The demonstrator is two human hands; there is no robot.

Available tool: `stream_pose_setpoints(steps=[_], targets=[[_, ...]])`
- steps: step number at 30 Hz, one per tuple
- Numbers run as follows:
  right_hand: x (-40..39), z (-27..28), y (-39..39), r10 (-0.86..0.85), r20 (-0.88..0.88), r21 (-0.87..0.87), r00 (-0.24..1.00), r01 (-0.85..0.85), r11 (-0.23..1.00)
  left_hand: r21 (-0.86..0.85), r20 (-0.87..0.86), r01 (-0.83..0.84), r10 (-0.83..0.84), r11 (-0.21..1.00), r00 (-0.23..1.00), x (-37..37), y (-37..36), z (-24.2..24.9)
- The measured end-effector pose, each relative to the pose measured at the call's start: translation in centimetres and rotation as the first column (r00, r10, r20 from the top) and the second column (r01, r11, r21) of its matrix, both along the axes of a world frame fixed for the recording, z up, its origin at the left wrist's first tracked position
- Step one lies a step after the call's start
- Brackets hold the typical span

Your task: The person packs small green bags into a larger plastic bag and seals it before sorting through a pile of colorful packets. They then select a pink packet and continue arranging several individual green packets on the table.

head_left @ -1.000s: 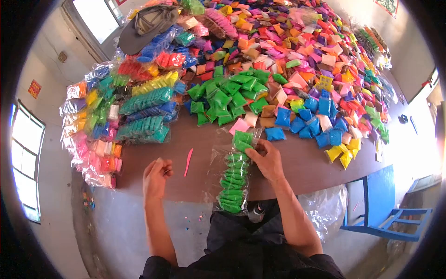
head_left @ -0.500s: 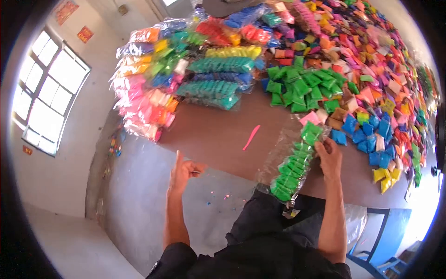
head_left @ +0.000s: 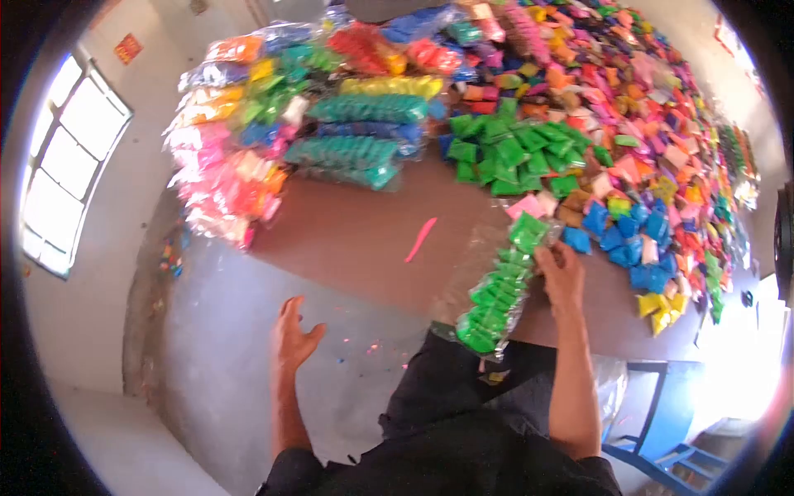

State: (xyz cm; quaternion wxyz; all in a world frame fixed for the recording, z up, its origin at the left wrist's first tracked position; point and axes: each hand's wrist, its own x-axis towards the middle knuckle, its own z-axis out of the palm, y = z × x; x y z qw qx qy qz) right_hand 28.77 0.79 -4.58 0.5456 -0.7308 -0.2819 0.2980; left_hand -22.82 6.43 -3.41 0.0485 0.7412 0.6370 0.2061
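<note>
Clear bag of green packets (head_left: 496,291), right of centre in the frame: packets stacked in a column, slanting from upper right to lower left, lower end reaching past the front edge of the brown tabletop (head_left: 351,236) above dark trousers (head_left: 434,380). Right hand (head_left: 564,277), just right of the bag: thumb and fingers drawn narrow on its upper right edge. Left hand (head_left: 295,337), lower left of centre: empty, thumb spread wide from the fingers, over the grey floor (head_left: 223,318), well apart from the bag. Pink strip (head_left: 420,240), centre of the frame, flat on the tabletop, left of the bag. Loose green packets (head_left: 514,151), one pile, above the bag, upper middle. Blue packets (head_left: 635,246), a cluster, right of the pile and lower; yellow packets (head_left: 662,311), a few, below these. Mixed-colour heap (head_left: 633,107), filling the upper right. Teal bagged rows (head_left: 343,154), stacked with a blue row (head_left: 364,132) between, upper left of centre; yellow bagged row (head_left: 393,87) above these. Pink bags (head_left: 207,178), far left end of the tabletop. Blue chair (head_left: 672,405), lower right.
</note>
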Motion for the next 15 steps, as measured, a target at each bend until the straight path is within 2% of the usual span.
stream_pose_setpoints(steps=[4,7,10,13,15], targets=[[-0.4,-0.4,0.4,-0.006,-0.020,0.048,1.000,0.007,0.999,-0.340,0.242,0.038,0.048,0.940,0.969,6.0,-0.8,4.1],[-1.1,1.4,0.0,0.001,-0.096,0.052,0.995,0.004,0.999,-0.366,0.427,0.248,-0.075,0.897,0.901,11.0,-1.8,3.7],[-1.1,1.3,0.0,-0.022,-0.122,0.086,0.992,0.033,0.996,-0.435,0.475,0.292,-0.058,0.852,0.878,16.0,-3.4,3.1],[-1.3,1.1,-0.8,-0.039,-0.148,0.096,0.988,0.054,0.994,-0.373,0.494,0.330,-0.115,0.867,0.862,19.2,-4.3,2.6],[-1.5,1.3,-1.4,-0.044,-0.178,0.114,0.983,0.065,0.991,-0.425,0.609,0.342,-0.015,0.838,0.793,19.6,-4.0,1.1]])
